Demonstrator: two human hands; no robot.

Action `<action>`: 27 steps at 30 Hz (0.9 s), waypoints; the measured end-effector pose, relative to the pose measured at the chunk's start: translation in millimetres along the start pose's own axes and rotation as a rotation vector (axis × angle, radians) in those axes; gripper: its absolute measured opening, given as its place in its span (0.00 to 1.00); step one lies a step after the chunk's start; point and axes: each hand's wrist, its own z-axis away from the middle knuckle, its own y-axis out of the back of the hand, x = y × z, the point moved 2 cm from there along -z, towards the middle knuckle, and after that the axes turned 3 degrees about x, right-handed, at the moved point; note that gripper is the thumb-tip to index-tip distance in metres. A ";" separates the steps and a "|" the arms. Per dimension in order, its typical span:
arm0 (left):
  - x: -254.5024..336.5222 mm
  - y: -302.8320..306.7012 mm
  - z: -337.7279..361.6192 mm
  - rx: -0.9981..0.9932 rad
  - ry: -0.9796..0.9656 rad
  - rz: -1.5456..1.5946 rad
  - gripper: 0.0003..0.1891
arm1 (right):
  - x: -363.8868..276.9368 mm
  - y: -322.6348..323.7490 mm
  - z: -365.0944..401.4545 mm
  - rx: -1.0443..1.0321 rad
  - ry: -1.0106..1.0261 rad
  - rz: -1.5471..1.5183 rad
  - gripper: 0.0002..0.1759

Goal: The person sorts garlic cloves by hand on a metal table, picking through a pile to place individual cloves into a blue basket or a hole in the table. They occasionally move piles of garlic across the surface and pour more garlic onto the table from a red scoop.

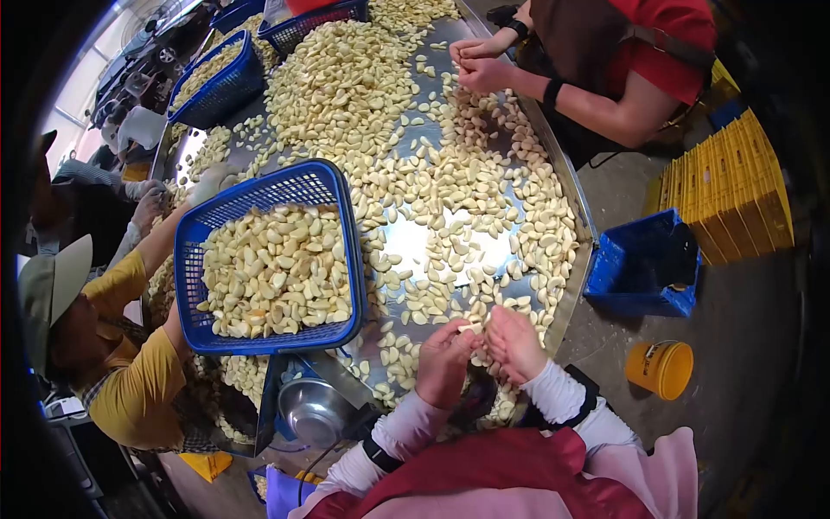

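Note:
My left hand (444, 365) is closed in a pinch on a pale garlic clove (472, 328) at the near edge of the metal table. Right beside it, my right hand (513, 342) has its fingers curled in toward the same spot. What those fingers hold, if anything, is mostly hidden. Peeled garlic cloves (424, 298) lie loosely spread just beyond both hands, and more are under my wrists. To the left, a blue plastic basket (353, 285) full of cloves (277, 268) rests at the table's side.
A co-worker in yellow (143, 381) reaches behind the basket. Another person's hands (484, 65) work across the table at upper right. A steel bowl (316, 411) sits below the basket. On the floor at right stand a blue crate (644, 298), yellow crates (726, 186) and a yellow bucket (670, 370).

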 end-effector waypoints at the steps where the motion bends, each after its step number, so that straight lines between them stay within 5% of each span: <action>1: 2.9 -1.4 -3.3 -0.052 -0.020 0.078 0.12 | -13.6 8.7 2.5 -0.043 0.036 -0.035 0.20; 3: 14.4 17.4 -17.5 -0.076 -0.161 -0.161 0.14 | -64.6 47.6 15.5 -0.413 0.153 -0.480 0.13; 5: 36.5 35.1 -34.4 -0.095 -0.319 -0.391 0.16 | -96.9 75.3 24.8 -0.374 0.307 -0.654 0.16; 7: 63.4 36.9 -49.1 0.100 -0.826 -1.497 0.23 | -78.7 97.8 -6.7 -0.204 0.187 -0.265 0.19; 9: 52.2 9.5 -55.8 0.101 -0.817 -1.774 0.27 | -73.0 59.2 -31.1 0.044 0.084 0.397 0.14; 10: 42.8 -2.8 -57.2 0.101 -0.793 -2.054 0.30 | -64.5 28.5 -50.8 0.020 0.184 0.696 0.12; 11: 30.9 -1.3 -59.1 0.040 -0.747 -2.112 0.35 | -44.1 16.8 -83.4 0.039 0.568 0.885 0.13; 14: 1.5 6.7 -42.5 -0.113 -0.705 -2.237 0.37 | -47.7 -35.7 -133.8 0.187 0.814 1.446 0.22; 17: -7.5 7.1 -16.8 -0.173 -0.641 -2.173 0.35 | -52.3 -51.0 -180.0 0.266 1.045 1.468 0.16; 19: 2.7 10.8 -27.7 -0.099 -0.751 -2.001 0.31 | -57.2 -56.4 -202.6 0.030 1.026 1.605 0.11; 22: 35.1 13.0 -48.0 0.017 -0.936 -1.648 0.25 | -60.3 -54.2 -193.1 0.028 0.792 1.378 0.08; 23: 49.4 12.6 -59.4 0.103 -0.842 -1.301 0.24 | -54.9 -53.6 -178.3 0.008 0.902 1.240 0.07; 24: 54.8 14.9 -65.8 0.183 -0.735 -0.954 0.23 | -49.0 -58.8 -152.2 -0.050 0.424 0.800 0.07; 25: 53.1 13.5 -66.4 0.186 -0.728 -0.945 0.23 | -29.1 -50.1 -141.7 -0.087 0.283 0.551 0.07; 27: 41.6 8.5 -68.9 0.064 -0.372 -0.352 0.20 | -21.1 -43.2 -94.8 0.047 0.558 0.886 0.14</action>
